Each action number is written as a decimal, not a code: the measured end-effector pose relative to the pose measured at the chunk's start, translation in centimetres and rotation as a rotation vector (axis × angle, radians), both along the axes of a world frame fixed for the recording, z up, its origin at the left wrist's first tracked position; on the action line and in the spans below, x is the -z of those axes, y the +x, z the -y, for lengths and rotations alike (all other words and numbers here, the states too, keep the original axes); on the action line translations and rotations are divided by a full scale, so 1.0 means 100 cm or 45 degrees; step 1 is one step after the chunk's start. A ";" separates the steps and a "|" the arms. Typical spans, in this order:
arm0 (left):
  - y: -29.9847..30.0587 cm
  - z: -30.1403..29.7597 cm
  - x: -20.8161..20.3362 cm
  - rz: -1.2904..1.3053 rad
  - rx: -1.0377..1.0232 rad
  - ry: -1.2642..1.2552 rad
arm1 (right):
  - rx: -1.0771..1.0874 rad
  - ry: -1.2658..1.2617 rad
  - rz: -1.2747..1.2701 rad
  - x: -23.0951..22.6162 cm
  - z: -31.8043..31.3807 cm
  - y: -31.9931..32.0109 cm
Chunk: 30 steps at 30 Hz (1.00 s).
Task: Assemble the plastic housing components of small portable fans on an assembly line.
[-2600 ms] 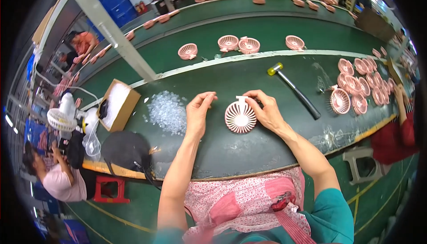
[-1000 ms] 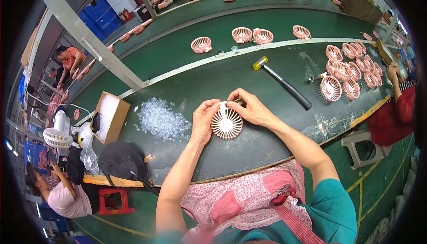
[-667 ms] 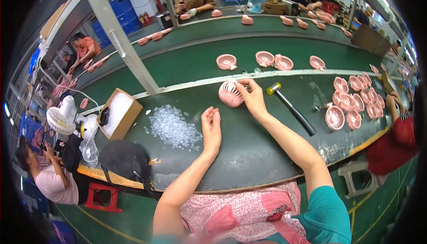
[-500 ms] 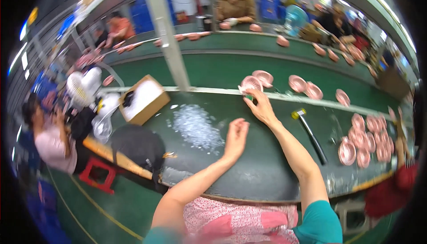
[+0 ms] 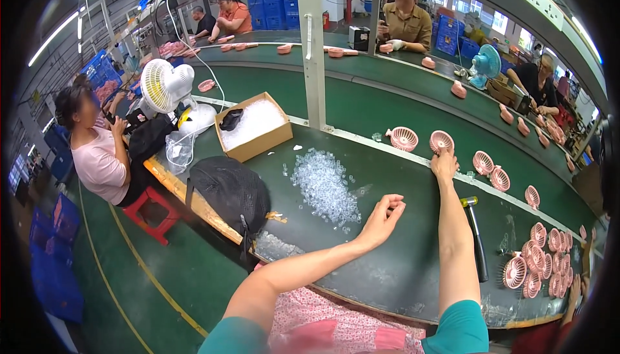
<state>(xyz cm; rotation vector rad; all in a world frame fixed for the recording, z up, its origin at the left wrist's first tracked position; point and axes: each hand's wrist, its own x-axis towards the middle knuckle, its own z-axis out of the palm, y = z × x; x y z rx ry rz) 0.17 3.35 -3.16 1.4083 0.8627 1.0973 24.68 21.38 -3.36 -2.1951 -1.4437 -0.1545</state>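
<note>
My right hand (image 5: 445,165) reaches to the white rail and grips the near edge of a pink round slatted fan housing (image 5: 442,141). Another pink housing (image 5: 404,139) lies just to its left on the green belt. Over the dark worktop, my left hand (image 5: 382,222) hovers with fingers curled together; anything inside them is too small to make out. Left of that hand spreads a pile of small clear plastic pieces (image 5: 323,186). A hammer (image 5: 476,238) with a yellow head and black handle lies right of my right forearm.
Several pink housings (image 5: 533,257) are heaped at the right end of the worktop. A cardboard box (image 5: 266,139) with white contents and a black mesh bag (image 5: 230,192) occupy the left. A metal post (image 5: 311,50) rises from the rail. Other people sit around the belts.
The view has swung left, shifting the scene rightward. My right hand is now on the near edge of one housing, which sits apart from its neighbour. My left hand remains over the worktop.
</note>
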 end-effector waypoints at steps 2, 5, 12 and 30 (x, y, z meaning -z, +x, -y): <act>0.002 0.000 0.000 0.003 0.027 -0.020 | 0.039 0.023 -0.028 0.001 0.005 0.003; 0.005 0.003 0.001 -0.022 0.034 0.079 | -0.218 0.503 0.076 -0.001 0.030 -0.002; -0.008 0.013 -0.020 -0.506 -0.117 0.941 | -0.693 0.664 0.091 -0.024 0.159 -0.058; -0.004 0.014 -0.024 -0.812 -0.073 1.498 | -0.812 0.228 -0.273 -0.048 0.267 -0.078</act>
